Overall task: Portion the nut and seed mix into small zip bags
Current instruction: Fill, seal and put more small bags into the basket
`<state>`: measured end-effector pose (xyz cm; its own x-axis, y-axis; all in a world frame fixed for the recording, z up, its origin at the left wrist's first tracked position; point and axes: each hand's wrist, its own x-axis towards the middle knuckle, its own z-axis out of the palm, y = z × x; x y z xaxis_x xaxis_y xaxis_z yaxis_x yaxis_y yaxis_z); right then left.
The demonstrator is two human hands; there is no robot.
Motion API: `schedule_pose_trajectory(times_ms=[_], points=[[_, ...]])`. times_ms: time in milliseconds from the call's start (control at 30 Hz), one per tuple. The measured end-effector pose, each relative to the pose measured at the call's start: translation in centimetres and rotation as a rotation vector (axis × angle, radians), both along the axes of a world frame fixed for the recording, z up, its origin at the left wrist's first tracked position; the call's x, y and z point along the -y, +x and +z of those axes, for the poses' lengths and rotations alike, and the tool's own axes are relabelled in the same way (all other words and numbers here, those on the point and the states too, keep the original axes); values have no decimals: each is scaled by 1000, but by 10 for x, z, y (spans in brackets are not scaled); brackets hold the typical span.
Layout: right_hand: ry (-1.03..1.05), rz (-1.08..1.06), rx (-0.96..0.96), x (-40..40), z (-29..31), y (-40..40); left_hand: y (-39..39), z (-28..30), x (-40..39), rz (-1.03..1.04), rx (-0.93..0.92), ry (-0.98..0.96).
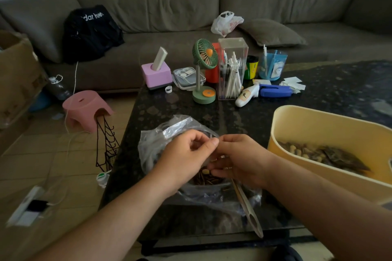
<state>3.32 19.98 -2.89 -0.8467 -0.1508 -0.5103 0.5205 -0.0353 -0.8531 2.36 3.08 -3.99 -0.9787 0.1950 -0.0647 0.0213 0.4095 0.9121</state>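
The dark table (212, 112) is the landmark. Left of the table, on the floor, sits a pink stool (86, 108). On the table's near edge lies a big clear bag (161, 133) w/ the nut and seed mix (206, 178) inside. Over that bag the left hand (186, 152) & right hand (239, 159) meet, fingertips touching; both pinch the top of a small zip bag (212, 155), hard to see. A wooden scoop (247, 203) pokes out under the right hand, toward the table's front. At the table's far side stands a green fan (204, 70). On the table's right end sits a yellow tub (318, 133) holding filled bags.
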Motion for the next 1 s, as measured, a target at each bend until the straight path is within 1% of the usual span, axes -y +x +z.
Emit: schedule_pose_trajectory(times_ms=[133,233,367,433,533,567,633,667,700,767,833,900,1000], points=[[18,36,-39,-1,2,-1,-2,-1,3,31,220,181],[-1,35,-76,1,0,-1,-3,-2,5,19,256,313],[-19,33,-96,0,-2,-1,-7,-3,9,8,336,432],[-4,41,-105,-1,-1,-2,-9,-4,13,10,368,460],[53,44,-123,-1,2,-1,-7,-2,14,20,333,359],[128,39,-145,0,4,0,-6,-1,14,30,309,292],[402,19,-244,0,6,2,-5,-2,14,59,239,117],[541,12,-302,0,6,3,-3,-1,14,75,175,16],[634,12,-349,1,6,3,-2,1,13,94,98,-76],[698,27,-407,2,6,5,2,5,11,116,-38,-186],[700,59,-443,5,5,6,5,7,7,72,-74,-190],[681,57,-457,7,3,4,5,3,3,-4,-51,-131],[748,62,-492,4,0,1,5,-1,3,-48,28,-19]])
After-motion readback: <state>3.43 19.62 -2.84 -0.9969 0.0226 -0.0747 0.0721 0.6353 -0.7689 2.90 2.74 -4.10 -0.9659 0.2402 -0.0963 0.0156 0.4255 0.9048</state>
